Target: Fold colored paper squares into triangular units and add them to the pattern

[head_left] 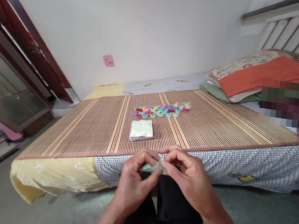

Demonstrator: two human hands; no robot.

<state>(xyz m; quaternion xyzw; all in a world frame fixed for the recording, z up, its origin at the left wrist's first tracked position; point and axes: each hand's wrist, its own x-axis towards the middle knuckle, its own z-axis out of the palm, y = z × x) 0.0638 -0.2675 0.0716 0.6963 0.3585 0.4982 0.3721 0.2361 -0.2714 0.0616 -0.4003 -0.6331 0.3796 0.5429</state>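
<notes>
Pinching green paper (154, 167) in both nearly closed hands (135, 173) (189, 168), likely to steady its folds, with stack (141, 130) within reach.

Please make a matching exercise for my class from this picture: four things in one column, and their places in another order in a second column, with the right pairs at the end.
Things
1. Pale green paper
2. Stack of square papers
3. Folded paper pieces
4. Pink note

Places
A. On the white wall
B. On the striped mat, in a many-coloured cluster
C. Held between the left hand and the right hand
D. On the striped mat, between the cluster and the person

Right pairs: 1-C, 2-D, 3-B, 4-A
</notes>
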